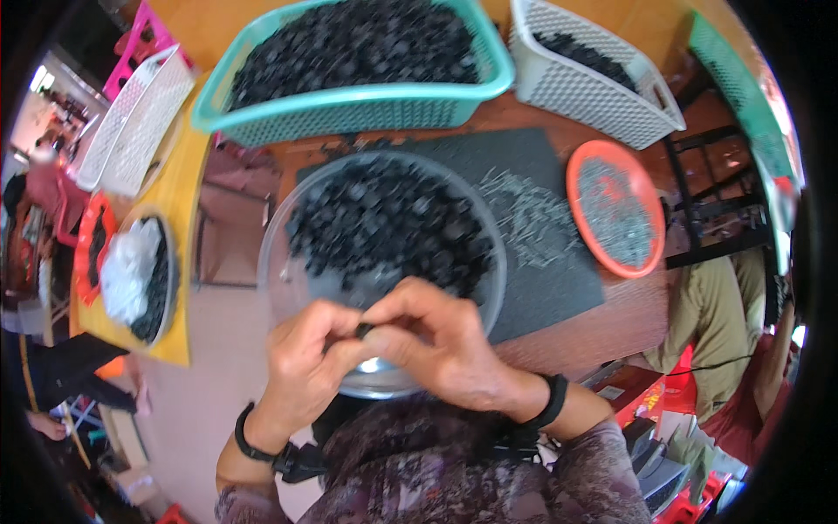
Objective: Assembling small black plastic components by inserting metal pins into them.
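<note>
Both forearms come up from the lower edge, each with a black wrist strap, and the hands meet over the near rim of a clear bowl (pixel 284 253). Left hand (pixel 305 362) is curled, fingers bent inward, thumb and forefinger pinched on a small black part (pixel 363 330). Right hand (pixel 441 345) arches over from the other side, knuckles up, fingertips closed on the same part, so the two hands touch at the piece. Bowl holds a heap of similar black parts and sits on a dark mat (pixel 532 175). Thin metal pins (pixel 524 210) lie scattered on the mat just right of the bowl; an orange tray (pixel 583 166) further right holds more. Behind the bowl, a teal basket (pixel 367 109) full of black parts, and a white basket (pixel 594 96) beside it.
</note>
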Available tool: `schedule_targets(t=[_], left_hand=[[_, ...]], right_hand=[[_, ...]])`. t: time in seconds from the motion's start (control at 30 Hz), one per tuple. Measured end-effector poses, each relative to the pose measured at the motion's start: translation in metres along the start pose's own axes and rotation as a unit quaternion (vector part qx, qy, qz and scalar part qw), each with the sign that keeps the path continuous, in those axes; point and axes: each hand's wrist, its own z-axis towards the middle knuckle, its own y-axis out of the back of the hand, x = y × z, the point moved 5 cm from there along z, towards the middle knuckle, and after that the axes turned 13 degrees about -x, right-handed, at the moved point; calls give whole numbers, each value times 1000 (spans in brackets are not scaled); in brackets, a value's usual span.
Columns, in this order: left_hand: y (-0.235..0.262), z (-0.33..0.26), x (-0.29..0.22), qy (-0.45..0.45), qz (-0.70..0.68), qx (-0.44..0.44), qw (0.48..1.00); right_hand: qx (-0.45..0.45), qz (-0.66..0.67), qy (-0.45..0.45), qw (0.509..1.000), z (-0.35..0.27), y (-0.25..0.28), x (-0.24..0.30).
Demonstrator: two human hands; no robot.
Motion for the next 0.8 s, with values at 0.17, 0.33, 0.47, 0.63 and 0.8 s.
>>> schedule_targets(t=[0.17,0.33,0.47,0.63,0.8], left_hand=[[-4,-5,-13,0,-49,-22,999],[-6,0,-21,-74,50,-59,994],[-7,11,-26,-81,33,-49,995],[-11,11,-14,35,-73,-32,996],[-9,6,-19,-33,-24,-33,999]], right_hand=[[43,50,-115,991,1,-3,-4],[53,112,-108,986,9,1,-7],[3,75,-82,994,5,13,6],[-9,8,24,1000,6,15,9],[-51,36,4,998,0,12,8]])
